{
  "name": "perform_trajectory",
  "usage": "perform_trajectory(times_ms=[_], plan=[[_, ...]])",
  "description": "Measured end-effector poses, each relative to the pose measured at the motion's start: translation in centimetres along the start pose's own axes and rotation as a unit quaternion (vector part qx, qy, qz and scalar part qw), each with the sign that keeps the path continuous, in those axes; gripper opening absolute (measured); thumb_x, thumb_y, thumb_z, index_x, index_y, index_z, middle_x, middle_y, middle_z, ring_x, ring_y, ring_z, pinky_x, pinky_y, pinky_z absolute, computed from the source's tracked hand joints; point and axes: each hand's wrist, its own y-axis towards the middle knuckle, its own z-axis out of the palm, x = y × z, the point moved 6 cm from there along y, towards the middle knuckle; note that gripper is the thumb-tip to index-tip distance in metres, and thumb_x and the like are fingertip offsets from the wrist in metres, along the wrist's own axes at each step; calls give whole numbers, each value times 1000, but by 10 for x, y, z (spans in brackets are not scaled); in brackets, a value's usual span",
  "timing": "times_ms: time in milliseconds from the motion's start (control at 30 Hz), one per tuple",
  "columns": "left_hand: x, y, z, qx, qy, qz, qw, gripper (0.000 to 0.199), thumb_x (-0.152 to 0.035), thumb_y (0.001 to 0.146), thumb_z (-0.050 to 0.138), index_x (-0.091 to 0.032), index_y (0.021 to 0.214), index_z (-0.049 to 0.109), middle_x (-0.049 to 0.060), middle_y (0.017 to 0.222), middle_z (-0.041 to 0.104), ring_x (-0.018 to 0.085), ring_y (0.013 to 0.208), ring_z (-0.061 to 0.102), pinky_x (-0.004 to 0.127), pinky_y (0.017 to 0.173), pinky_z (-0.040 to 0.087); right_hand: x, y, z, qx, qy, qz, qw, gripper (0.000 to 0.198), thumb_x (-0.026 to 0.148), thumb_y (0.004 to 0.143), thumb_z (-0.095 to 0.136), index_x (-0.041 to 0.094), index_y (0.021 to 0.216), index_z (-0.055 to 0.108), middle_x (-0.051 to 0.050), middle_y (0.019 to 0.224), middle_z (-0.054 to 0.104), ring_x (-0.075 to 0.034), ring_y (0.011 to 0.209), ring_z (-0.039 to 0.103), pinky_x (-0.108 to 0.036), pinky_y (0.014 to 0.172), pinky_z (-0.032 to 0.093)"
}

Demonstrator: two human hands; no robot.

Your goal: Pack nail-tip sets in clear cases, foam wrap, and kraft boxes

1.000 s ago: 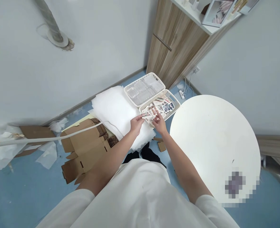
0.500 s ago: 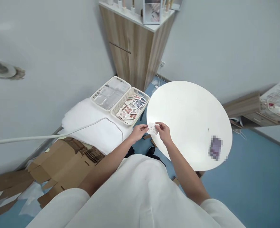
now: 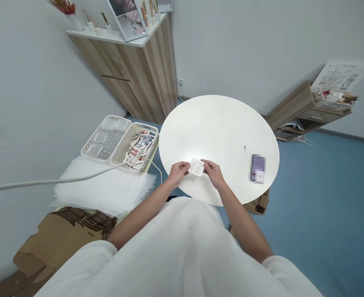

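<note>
A small white card (image 3: 196,167) with rounded corners and printed lines is held between my two hands, above the near edge of the round white table (image 3: 219,123). My left hand (image 3: 178,171) pinches the card's left edge. On the opposite edge, my right hand (image 3: 213,171) grips it between thumb and fingers. The print is too small to read. To the left, a white plastic basket (image 3: 120,154) holds a pile of cards (image 3: 140,148) with coloured nail-shaped patterns. Beside it, another basket (image 3: 84,150) contains clear plastic boxes (image 3: 103,138).
White sheets (image 3: 98,185) are stacked below the baskets, with flattened cardboard (image 3: 55,243) nearer me. A pale cable (image 3: 61,181) crosses over them. A blurred-out purple item (image 3: 257,167) lies on the table's right. A wooden cabinet (image 3: 132,74) stands behind; a low shelf unit (image 3: 293,107) is at right.
My view has turned right and I am nearer the table, so the card now sits over its surface. The card has tilted slightly, and both hands still hold it.
</note>
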Motion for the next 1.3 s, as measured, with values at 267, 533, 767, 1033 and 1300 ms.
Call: perform_trajectory(times_ms=[267,533,767,1033,1300], plan=[[18,1,36,0,-94,-74,993,30,-34,57,77,-14,73,63,2,68,60,6,57,50,22,57,39,1,-7,-16,85,62,17,994,58,38,65,70,31,119,51,-5,128,49,-21,110,51,-40,95,39],[39,3,55,38,-137,-140,980,27,-27,57,77,-14,73,61,0,66,56,4,56,50,21,60,41,6,3,-15,35,27,5,999,37,33,66,69,25,101,60,-3,96,63,-17,94,57,-38,89,43],[16,11,26,31,-89,-109,990,31,-37,62,71,-16,83,61,6,87,64,12,75,59,25,67,44,11,16,-14,-28,-13,3,1000,38,40,62,70,21,94,62,-2,82,63,-16,78,58,-36,78,47],[-37,24,-8,78,58,10,995,42,-46,71,61,-17,101,60,7,93,60,12,78,58,26,72,46,14,25,0,-61,-55,-2,997,44,40,60,70,21,98,59,2,77,53,-11,65,57,-31,68,48],[-65,23,-22,161,293,147,931,78,-32,61,71,-25,131,38,3,95,55,10,69,54,26,69,44,23,35,25,-85,-140,-38,986,36,40,66,65,20,95,59,1,83,53,-9,61,52,-29,63,46]])
